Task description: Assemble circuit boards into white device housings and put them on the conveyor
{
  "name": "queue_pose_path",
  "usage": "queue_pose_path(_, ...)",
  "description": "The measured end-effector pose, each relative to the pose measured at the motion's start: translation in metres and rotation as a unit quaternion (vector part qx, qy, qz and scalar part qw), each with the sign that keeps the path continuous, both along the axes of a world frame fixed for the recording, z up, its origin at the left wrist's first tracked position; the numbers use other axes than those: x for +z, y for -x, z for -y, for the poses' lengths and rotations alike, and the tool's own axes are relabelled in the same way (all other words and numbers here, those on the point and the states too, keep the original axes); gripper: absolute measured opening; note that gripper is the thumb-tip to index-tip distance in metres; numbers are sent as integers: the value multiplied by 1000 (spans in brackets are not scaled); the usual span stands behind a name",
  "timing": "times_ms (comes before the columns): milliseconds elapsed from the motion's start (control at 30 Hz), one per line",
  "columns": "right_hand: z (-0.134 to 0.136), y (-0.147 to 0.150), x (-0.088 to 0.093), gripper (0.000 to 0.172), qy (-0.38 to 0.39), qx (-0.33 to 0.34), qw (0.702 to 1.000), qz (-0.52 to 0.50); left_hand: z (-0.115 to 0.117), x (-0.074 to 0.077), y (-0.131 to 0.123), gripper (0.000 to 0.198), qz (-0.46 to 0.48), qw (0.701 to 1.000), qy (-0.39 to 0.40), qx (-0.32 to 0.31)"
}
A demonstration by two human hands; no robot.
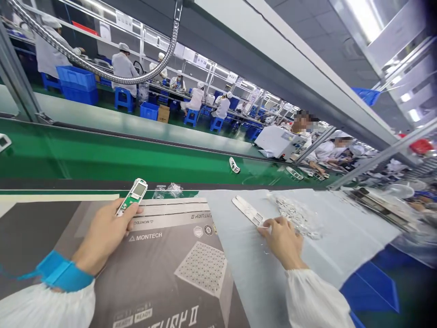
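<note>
Left hand (102,237) closed around a white handheld device (132,196) with green circuit board and small screen, over a printed MONTECH carton (164,269). Right hand (282,241) curled, fingers (273,223) on the end of a flat white strip (247,210), grip unclear, on a pale sheet (341,228). Pile of small clear pieces (297,216) just past the right hand. Green conveyor belt (102,155) beyond both hands.

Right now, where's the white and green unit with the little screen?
In the head view, the white and green unit is held in the left hand, above the grey MONTECH box, with a clear plastic bag just to its right.
</note>
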State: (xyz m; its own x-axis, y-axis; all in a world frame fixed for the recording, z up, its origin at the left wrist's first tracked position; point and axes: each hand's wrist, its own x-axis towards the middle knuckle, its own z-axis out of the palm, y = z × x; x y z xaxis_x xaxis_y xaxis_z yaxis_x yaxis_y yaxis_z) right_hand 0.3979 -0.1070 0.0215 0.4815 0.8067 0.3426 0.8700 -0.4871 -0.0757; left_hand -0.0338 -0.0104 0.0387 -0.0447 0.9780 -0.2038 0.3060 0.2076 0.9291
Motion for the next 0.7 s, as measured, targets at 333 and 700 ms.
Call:
queue_pose_path(333, -10, 48, 39, 28, -47, 155, 962, -219, 2, -6, -7, 59, 75, 994, -61, -51)
queue_pose_path(700, -99, 219, 4, 38, -11, 470, 720, -511, 2, -11, -6, 32, -74, 964, -218, -130)
